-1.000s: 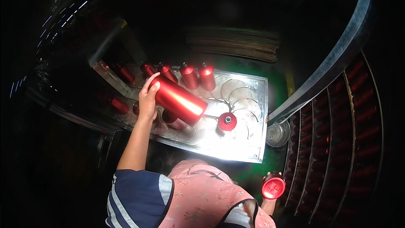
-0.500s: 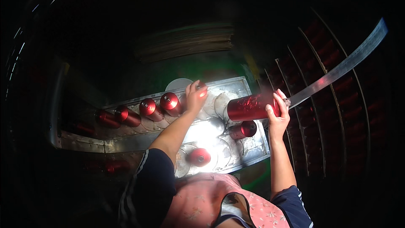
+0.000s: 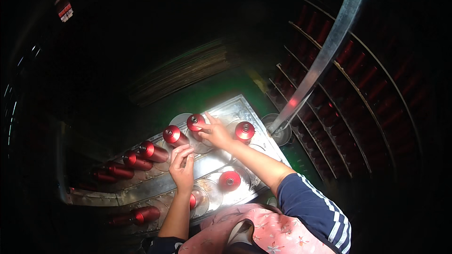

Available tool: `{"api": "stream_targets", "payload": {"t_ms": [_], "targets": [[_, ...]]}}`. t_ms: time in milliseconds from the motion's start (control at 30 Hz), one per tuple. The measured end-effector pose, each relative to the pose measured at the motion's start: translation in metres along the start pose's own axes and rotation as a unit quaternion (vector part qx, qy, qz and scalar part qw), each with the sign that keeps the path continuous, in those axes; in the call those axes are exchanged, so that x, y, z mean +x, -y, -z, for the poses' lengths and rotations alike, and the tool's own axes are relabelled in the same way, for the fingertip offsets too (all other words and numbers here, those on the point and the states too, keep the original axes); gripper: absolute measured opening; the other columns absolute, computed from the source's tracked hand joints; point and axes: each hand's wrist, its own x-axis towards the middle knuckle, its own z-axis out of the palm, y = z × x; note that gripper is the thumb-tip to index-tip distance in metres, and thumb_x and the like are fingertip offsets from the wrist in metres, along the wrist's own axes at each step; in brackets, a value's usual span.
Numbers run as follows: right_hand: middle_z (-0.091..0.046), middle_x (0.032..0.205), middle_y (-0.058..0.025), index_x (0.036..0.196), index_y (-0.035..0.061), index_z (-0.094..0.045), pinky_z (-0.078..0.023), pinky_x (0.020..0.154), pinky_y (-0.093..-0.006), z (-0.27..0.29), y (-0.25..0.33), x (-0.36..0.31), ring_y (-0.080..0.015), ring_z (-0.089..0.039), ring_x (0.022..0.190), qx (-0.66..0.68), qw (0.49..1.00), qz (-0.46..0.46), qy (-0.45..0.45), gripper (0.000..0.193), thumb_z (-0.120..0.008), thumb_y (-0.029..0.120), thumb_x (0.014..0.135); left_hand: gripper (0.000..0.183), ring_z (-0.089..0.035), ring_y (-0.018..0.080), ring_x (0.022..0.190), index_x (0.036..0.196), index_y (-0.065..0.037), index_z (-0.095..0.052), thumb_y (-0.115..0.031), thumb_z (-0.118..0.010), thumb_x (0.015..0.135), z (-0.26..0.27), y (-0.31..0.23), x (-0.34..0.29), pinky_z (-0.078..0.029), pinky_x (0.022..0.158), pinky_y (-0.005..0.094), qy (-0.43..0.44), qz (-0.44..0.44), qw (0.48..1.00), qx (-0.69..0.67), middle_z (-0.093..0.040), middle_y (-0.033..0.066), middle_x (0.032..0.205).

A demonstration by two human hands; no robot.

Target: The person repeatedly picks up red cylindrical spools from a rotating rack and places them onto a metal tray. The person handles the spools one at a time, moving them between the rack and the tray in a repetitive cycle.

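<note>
Right hand (image 3: pixel 215 134): fingers partly spread at a red metallic cylindrical bottle (image 3: pixel 191 123) near the surface (image 3: pixel 241 107)'s far edge; pinching or not, cannot tell. Left hand (image 3: pixel 182 167): half-curled, unclosed. Judged risk: my sideways nudge could topple it.

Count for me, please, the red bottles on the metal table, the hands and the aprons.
Red bottles on the metal table: at least 11; the dim left end may hide more
Hands: 2, left hand and right hand
Pink apron: 1
Total: at least 14
</note>
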Motion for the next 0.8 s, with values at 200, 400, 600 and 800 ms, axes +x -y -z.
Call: {"api": "stream_targets", "payload": {"t_ms": [200,400,600,800], "targets": [[-0.063,0.130,-0.0109,0.114,0.0066,-0.074,-0.049,0.101,-0.0355,0.278,-0.007,-0.191,-0.0239,-0.060,0.119,0.089,0.987,0.053,-0.123,0.031,-0.067,-0.002,0.085,0.015,-0.063,0.0141,0.087,0.098,0.002,-0.069,0.010,-0.059,0.089,-0.170,-0.059,-0.063,-0.057,0.070,0.0258,0.210,0.084,0.953,-0.201,-0.063,0.0092,0.102],[-0.063,0.117,-0.0102,0.109,0.0053,-0.074,-0.054,0.086,-0.0275,0.601,0.031,-0.377,-0.0186,-0.066,0.094,-0.240,0.843,0.111,-0.468,0.031,-0.066,-0.008,0.083,0.016,-0.063,0.0123,0.081,0.102,0.002,-0.071,0.007,-0.063,0.090,-0.366,-0.133,-0.072,-0.054,0.070,0.0235,0.348,0.022,0.914,-0.208,-0.062,0.0073,0.103],[-0.049,0.137,-0.0120,0.133,0.0250,-0.063,-0.050,0.098,-0.0372,0.869,0.044,-0.423,-0.0263,-0.047,0.129,-0.482,0.734,-0.033,-0.478,0.042,-0.068,0.018,0.092,0.044,-0.061,0.0260,0.111,0.129,-0.008,-0.065,-0.005,-0.070,0.085,-0.650,-0.360,-0.018,-0.049,0.094,0.0325,0.378,-0.378,0.829,-0.163,-0.060,0.0127,0.129],[-0.042,0.149,-0.0216,0.141,0.0352,-0.056,-0.039,0.110,-0.0525,0.924,0.017,-0.335,-0.0426,-0.031,0.140,-0.512,0.753,-0.163,-0.380,0.058,-0.068,0.052,0.087,0.059,-0.039,0.0415,0.135,0.140,-0.025,-0.057,-0.037,-0.073,0.084,-0.813,-0.493,0.005,-0.039,0.110,0.0497,0.246,-0.555,0.795,0.023,-0.050,0.0197,0.144]]}}
